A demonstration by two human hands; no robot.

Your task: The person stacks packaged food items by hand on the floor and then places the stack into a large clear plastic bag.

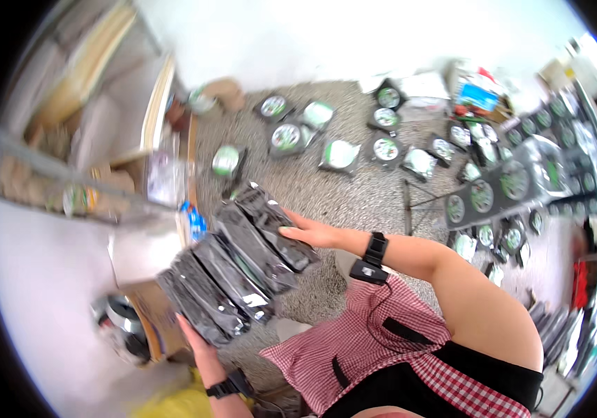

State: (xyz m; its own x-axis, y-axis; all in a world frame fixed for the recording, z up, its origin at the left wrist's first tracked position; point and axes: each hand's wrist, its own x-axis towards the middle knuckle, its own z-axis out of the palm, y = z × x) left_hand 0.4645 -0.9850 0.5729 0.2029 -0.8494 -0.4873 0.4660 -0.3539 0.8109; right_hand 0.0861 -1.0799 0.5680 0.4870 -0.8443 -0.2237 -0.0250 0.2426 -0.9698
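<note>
Row of dark plastic packets (238, 270) is hanging above speckled floor (375, 198), squeezed between both hands | left hand (195, 337) is gripping lower-left end | right hand (307, 230) is clasping upper-right end, thumb on top | round-labelled packages (286, 137) are lying beyond on floor

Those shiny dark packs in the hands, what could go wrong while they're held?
The dark packs are held from opposite ends by the left hand and right hand, so a middle one might slip out. Round-labelled packages lie scattered on the floor, so someone could perhaps step on one.
</note>
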